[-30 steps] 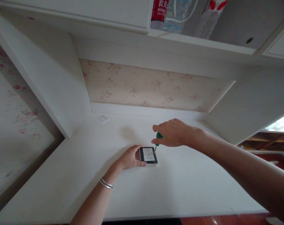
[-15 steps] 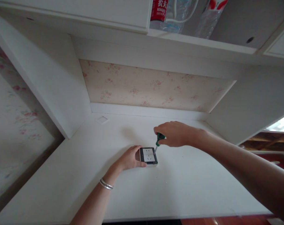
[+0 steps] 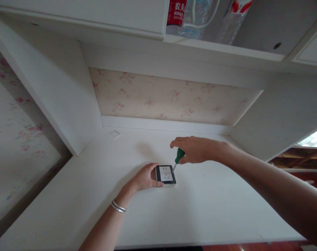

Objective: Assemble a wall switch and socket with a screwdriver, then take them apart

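A wall socket [image 3: 165, 173] with a white face, dark surround and pale box beneath lies face up on the white desktop [image 3: 213, 198]. My left hand [image 3: 147, 177] grips its left side, thumb at the near edge and fingers at the far edge. My right hand [image 3: 193, 150] holds a screwdriver [image 3: 179, 155] by its green handle, with the index finger lifted off it. The shaft slants down to the right edge of the socket's surround. Whether the tip sits in a screw is too small to tell.
Toward the back left of the desktop lies a small white square frame [image 3: 114, 134]. White side panels [image 3: 51, 90] flank the desk. An open shelf overhead holds plastic bottles [image 3: 233, 24] and a white cable [image 3: 200, 25].
The fingers of my right hand have loosened and spread around the screwdriver handle, showing more of it. My left hand and the socket stay in place.
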`<state>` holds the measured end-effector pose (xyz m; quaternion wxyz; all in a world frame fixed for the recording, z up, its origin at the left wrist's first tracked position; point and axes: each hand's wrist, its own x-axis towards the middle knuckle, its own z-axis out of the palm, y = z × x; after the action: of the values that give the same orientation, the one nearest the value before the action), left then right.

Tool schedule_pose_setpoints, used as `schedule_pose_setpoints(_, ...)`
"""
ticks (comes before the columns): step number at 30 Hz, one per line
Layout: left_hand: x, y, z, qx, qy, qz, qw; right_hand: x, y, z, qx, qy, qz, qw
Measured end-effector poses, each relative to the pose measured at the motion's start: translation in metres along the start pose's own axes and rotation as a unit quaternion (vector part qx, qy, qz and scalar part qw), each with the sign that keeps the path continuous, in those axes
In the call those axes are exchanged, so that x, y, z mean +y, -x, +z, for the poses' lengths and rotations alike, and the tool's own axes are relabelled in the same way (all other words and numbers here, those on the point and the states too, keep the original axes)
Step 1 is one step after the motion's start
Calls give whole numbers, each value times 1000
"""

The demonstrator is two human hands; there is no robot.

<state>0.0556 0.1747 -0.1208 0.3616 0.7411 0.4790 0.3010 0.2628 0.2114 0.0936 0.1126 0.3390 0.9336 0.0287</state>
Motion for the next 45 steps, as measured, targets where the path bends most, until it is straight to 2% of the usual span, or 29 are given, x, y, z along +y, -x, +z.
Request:
schedule_pose_setpoints(2, -1, 0, 0, -1, -2, 2, 1000, 2, 0, 0, -5, 2, -6, 1000)
schedule_pose_setpoints(6, -3, 0, 0, 0, 0, 1, 1000, 5, -3, -1, -15, 17, 60, 998)
schedule_pose_setpoints(10, -5, -1, 1, -3, -3, -1, 1000, 8, -4, -3, -47, -51, -9, 998)
schedule_pose_setpoints(15, -3, -1, 0, 0, -8, 2, 1000, 5, -3, -6, -39, 9, 85, 996)
schedule_pose_setpoints(19, 0, 0, -1, -3, -6, -3, 1000, 5, 0, -6, -46, -55, 0, 997)
schedule_pose_setpoints(20, 0, 0, -1, -5, -5, -3, 1000, 4, 1, -6, -50, -51, 0, 997)
schedule_pose_setpoints(24, 0, 0, -1, -4, -4, -1, 1000, 1, 2, -6, -38, 13, 95, 995)
schedule_pose_setpoints(25, -1, 0, -1, -3, -5, -3, 1000, 1, 2, -5, -33, 4, 91, 995)
schedule_pose_setpoints(28, 0, 0, -1, -5, -8, -7, 1000, 0, 1, -4, -24, -50, 15, 998)
schedule_pose_setpoints(29, 0, 0, -1, -6, -8, -5, 1000, 0, 1, -3, -21, -47, 9, 999)
schedule_pose_setpoints(33, 2, 0, -2, -3, -10, -1, 1000, -1, 1, -2, -7, -1, 74, 997)
schedule_pose_setpoints(37, 0, 1, -2, -8, -9, -2, 1000, 1, 1, -1, -24, -75, 2, 997)
schedule_pose_setpoints(38, 0, 1, -1, -8, -10, 0, 1000, 2, 1, -1, -24, -67, 7, 997)
schedule_pose_setpoints(42, -3, 0, 0, 0, -13, 4, 1000, 4, 1, 1, 0, -1, 90, 996)
schedule_pose_setpoints(45, -3, 0, 1, 1, -10, 6, 1000, 5, 0, 1, 17, -68, 15, 997)
